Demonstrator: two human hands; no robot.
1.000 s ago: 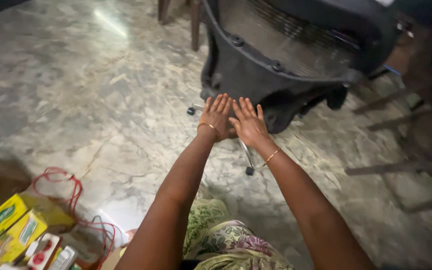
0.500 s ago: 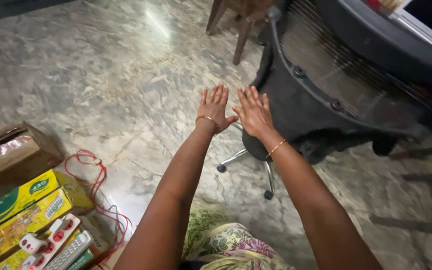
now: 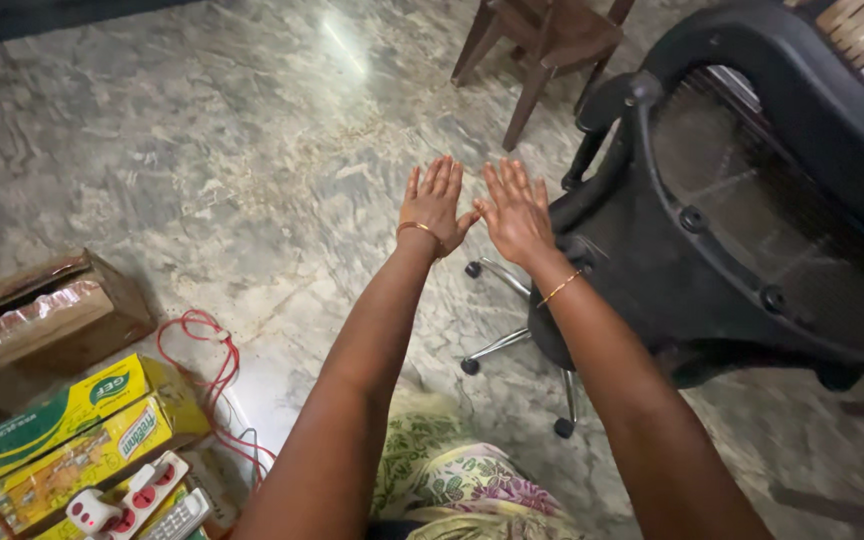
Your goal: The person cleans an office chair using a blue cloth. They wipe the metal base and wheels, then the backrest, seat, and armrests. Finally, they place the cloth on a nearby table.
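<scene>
Office chair nearest my hands: left hand, right hand flat open, empty, nothing grasped yet.

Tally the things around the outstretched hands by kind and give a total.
Open hands: 2 (left hand, right hand)
Gold bangles: 2
Black office chair: 1
Wooden chair: 1
Brown cardboard box: 1
Yellow-green cartons: 2
Red cable: 1
Total: 10
</scene>
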